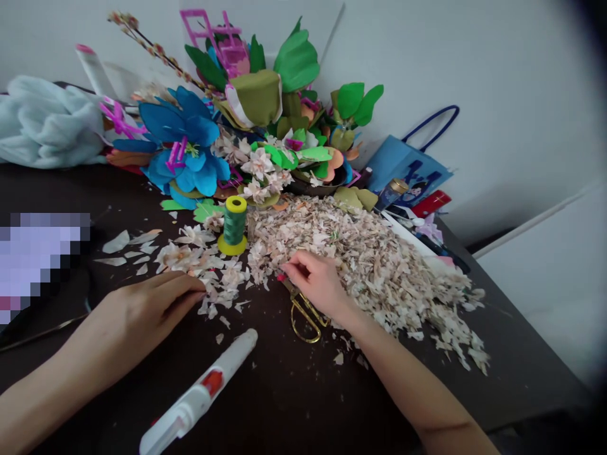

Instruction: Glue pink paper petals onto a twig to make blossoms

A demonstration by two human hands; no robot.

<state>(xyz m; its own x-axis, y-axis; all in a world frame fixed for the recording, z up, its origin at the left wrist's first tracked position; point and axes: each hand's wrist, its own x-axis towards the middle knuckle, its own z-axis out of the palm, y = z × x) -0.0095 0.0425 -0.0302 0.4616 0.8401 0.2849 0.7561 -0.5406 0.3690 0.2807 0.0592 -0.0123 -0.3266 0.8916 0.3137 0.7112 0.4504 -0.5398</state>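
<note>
My right hand (315, 281) rests at the near edge of a big heap of pale paper petals (374, 259), fingers curled in a pinch on something small I cannot make out. Gold-handled scissors (303, 313) lie under that hand on the dark table (294, 392). My left hand (147, 306) lies flat on the table, fingers together and stretched toward a few small finished paper blossoms (190, 253); it holds nothing. A spool of green thread (234, 225) stands upright between the two hands, farther back.
A white glue tube (202, 395) lies near the front. Behind stand large paper flowers: a blue one (184, 145), green leaves (296, 60). A blue bag (408, 167) leans on the wall at right. A light-blue cloth (45, 123) lies at the back left.
</note>
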